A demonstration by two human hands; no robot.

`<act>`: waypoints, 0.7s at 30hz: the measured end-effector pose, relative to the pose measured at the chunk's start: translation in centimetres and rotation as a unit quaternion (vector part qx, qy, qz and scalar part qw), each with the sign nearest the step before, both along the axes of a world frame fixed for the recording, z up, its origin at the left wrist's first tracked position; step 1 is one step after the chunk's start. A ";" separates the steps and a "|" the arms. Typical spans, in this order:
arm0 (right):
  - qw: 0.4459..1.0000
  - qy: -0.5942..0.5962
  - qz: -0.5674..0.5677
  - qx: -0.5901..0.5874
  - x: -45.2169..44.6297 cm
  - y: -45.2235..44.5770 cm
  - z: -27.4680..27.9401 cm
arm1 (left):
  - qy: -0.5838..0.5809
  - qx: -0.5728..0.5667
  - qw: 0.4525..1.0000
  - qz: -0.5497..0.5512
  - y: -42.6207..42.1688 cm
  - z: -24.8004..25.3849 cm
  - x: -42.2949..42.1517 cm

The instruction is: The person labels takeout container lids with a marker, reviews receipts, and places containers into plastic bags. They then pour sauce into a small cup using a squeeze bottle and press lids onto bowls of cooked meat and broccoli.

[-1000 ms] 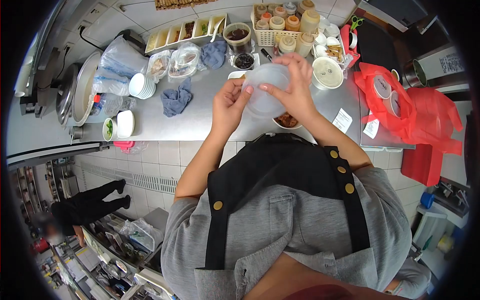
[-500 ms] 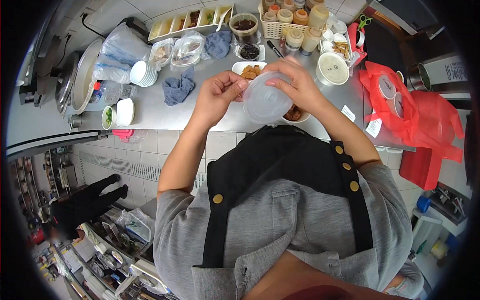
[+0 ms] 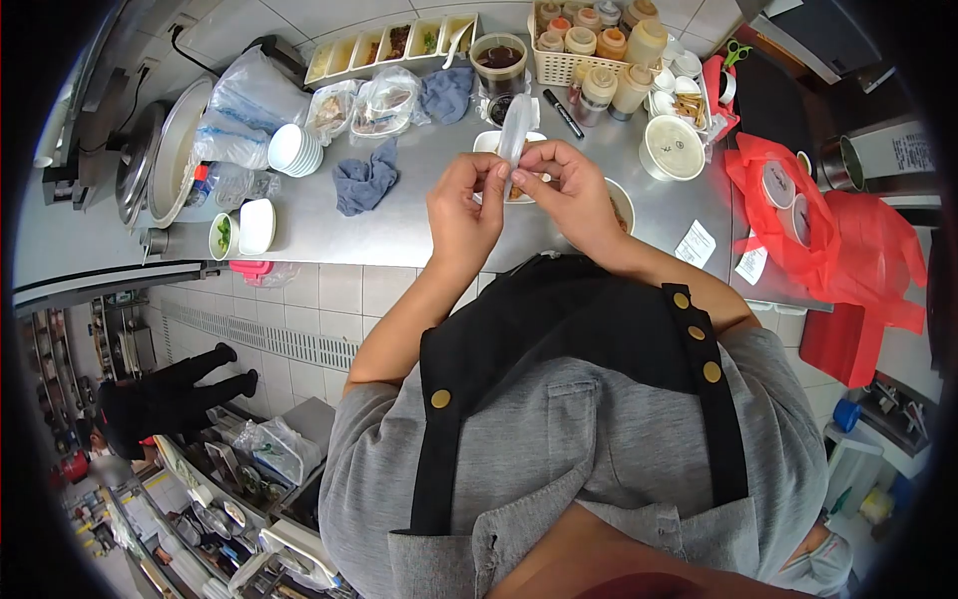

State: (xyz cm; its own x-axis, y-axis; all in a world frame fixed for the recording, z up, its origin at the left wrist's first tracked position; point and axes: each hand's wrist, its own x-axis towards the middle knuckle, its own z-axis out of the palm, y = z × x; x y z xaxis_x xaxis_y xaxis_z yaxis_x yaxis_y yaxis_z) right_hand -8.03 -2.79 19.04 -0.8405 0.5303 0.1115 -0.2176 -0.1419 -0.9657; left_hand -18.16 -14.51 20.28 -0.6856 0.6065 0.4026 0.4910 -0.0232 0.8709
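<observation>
A translucent round plastic lid (image 3: 516, 128) stands nearly edge-on to my view, above the metal counter. The fingertips of my left hand (image 3: 465, 208) pinch its lower edge from the left. From the other side my right hand (image 3: 577, 200) grips the same edge between thumb and fingers. Whether it is one lid or two stacked together I cannot tell. Behind the hands is a white dish (image 3: 487, 143) with food, largely covered by the lid and fingers. A round bowl of food (image 3: 621, 205) shows partly beside my right wrist.
A lidded white tub (image 3: 671, 148), a black marker (image 3: 564, 114) and a basket of sauce bottles (image 3: 559, 66) are at the back right. Red bags (image 3: 788, 200) with containers lie to the right. A blue cloth (image 3: 365, 180) and stacked cups (image 3: 294, 150) are to the left.
The lid has turned from broadside to nearly edge-on and upright. My right hand has shifted down to its lower edge, close to my left hand, which has moved right.
</observation>
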 end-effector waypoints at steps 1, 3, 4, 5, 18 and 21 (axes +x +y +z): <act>1.000 0.005 0.007 -0.012 0.0 0.0 0.1 | 0.051 0.021 0.998 0.010 0.1 -0.1 0.0; 1.000 -0.019 -0.002 0.004 -0.1 0.1 0.2 | 0.078 0.012 0.997 0.011 0.1 0.0 0.2; 0.999 -0.042 -0.011 0.021 -0.1 0.2 0.2 | 0.106 0.003 0.994 0.013 0.1 0.1 0.2; 0.999 -0.042 -0.013 0.021 -0.2 0.4 0.0 | 0.105 0.002 0.994 0.011 0.2 0.0 0.2; 0.998 -0.040 -0.039 0.014 1.7 5.9 -2.1 | 0.074 -0.001 0.958 0.276 -5.0 -4.8 -12.6; 0.995 -0.056 -0.058 -0.049 5.2 8.8 -1.4 | 0.320 -0.232 0.862 0.318 -6.9 -6.7 -14.6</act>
